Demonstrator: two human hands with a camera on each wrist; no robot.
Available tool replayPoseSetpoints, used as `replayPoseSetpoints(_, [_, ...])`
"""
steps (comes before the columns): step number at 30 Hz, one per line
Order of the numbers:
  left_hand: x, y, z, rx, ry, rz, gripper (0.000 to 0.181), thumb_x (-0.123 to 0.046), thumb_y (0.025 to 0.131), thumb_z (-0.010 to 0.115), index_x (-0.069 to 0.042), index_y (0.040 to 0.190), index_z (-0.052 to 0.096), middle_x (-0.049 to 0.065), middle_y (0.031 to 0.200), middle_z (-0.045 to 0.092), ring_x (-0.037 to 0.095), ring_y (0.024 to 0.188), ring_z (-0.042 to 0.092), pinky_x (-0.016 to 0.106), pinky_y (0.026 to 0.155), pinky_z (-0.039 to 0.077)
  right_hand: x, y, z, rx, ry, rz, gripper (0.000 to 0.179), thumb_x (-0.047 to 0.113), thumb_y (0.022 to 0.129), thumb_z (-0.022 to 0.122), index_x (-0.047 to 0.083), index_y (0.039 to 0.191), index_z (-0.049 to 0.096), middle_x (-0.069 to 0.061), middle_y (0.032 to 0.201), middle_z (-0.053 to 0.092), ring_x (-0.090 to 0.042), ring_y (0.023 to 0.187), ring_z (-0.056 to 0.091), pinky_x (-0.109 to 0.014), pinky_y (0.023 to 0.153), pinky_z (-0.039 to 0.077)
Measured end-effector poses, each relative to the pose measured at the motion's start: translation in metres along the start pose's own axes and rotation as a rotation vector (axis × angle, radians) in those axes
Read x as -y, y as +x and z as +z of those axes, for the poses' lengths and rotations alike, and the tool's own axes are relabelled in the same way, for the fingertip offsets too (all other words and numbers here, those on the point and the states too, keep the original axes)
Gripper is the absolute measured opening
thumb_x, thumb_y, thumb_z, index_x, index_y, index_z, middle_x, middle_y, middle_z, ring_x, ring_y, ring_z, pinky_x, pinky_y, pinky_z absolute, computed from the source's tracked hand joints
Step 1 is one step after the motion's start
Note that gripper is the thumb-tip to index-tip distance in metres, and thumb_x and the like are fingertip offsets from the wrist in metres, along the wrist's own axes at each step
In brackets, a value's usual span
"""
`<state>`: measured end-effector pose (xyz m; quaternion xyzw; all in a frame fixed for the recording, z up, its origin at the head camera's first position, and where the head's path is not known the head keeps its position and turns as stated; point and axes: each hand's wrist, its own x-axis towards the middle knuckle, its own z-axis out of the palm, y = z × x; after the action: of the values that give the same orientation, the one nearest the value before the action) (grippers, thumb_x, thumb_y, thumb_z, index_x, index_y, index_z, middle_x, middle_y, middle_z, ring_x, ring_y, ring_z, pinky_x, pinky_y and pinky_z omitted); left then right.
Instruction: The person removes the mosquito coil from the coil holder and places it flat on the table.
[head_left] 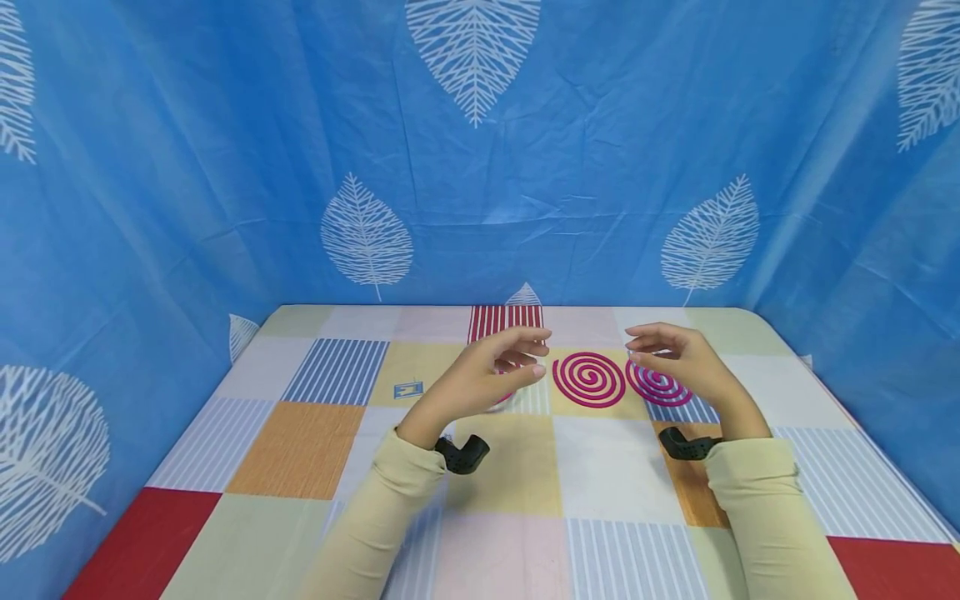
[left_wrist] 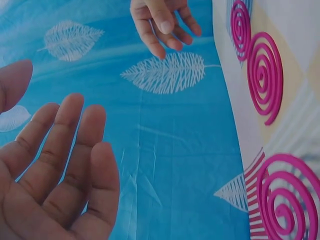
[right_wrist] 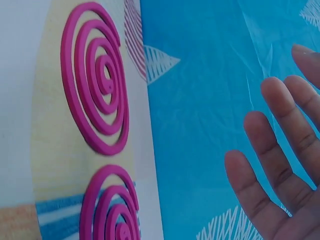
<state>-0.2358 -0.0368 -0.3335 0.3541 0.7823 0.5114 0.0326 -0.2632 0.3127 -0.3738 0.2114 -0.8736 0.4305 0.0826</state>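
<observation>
Three magenta mosquito coils lie flat on the patterned tablecloth. The middle coil [head_left: 590,380] shows whole in the head view, in the space between the hands. My left hand [head_left: 491,371] hovers over the left coil [left_wrist: 285,220] and hides most of it in the head view. Above the right coil [head_left: 658,382] is my right hand [head_left: 678,358], covering part of it. Both hands are empty, fingers relaxed and slightly bent, palms facing each other. The wrist views show the fingers spread a little and apart from the coils.
A checked tablecloth [head_left: 600,467] covers the table. Blue curtains [head_left: 525,208] with white leaf prints enclose its back and sides. A black wrist strap mount [head_left: 463,454] sits on the left wrist, another mount [head_left: 686,444] on the right.
</observation>
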Motion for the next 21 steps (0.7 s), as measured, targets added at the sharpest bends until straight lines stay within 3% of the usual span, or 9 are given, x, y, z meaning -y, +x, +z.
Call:
replayPoseSetpoints(8, [0.009, -0.010, -0.014, -0.023, 0.013, 0.003, 0.047, -0.010, 0.105, 0.070, 0.002, 0.149, 0.059, 0.017, 0.133, 0.072, 0.028, 0.119, 0.070, 0.036, 0.105, 0.055, 0.011, 0.005, 0.013, 0.009, 0.001, 0.006, 0.036, -0.001, 0.103, 0.071, -0.009, 0.137, 0.066, -0.028, 0.120, 0.074, 0.009, 0.102, 0.063, -0.011, 0.090, 0.051])
replayPoseSetpoints(18, [0.017, -0.025, -0.030, -0.021, -0.021, 0.021, 0.045, -0.005, 0.106, 0.068, 0.005, 0.149, 0.058, 0.024, 0.129, 0.073, 0.031, 0.117, 0.071, 0.040, 0.103, 0.056, 0.014, 0.012, 0.031, 0.059, 0.006, 0.013, 0.035, 0.001, 0.103, 0.071, -0.008, 0.136, 0.067, -0.025, 0.120, 0.075, -0.013, 0.107, 0.070, -0.017, 0.091, 0.054])
replayPoseSetpoints(21, [0.022, -0.028, -0.033, -0.029, -0.028, 0.015, 0.044, -0.004, 0.106, 0.067, 0.006, 0.148, 0.059, 0.025, 0.128, 0.073, 0.031, 0.116, 0.071, 0.039, 0.101, 0.057, 0.015, 0.013, 0.036, 0.076, 0.015, 0.012, 0.034, 0.001, 0.103, 0.071, -0.007, 0.136, 0.068, -0.024, 0.119, 0.075, -0.015, 0.107, 0.070, -0.018, 0.091, 0.054])
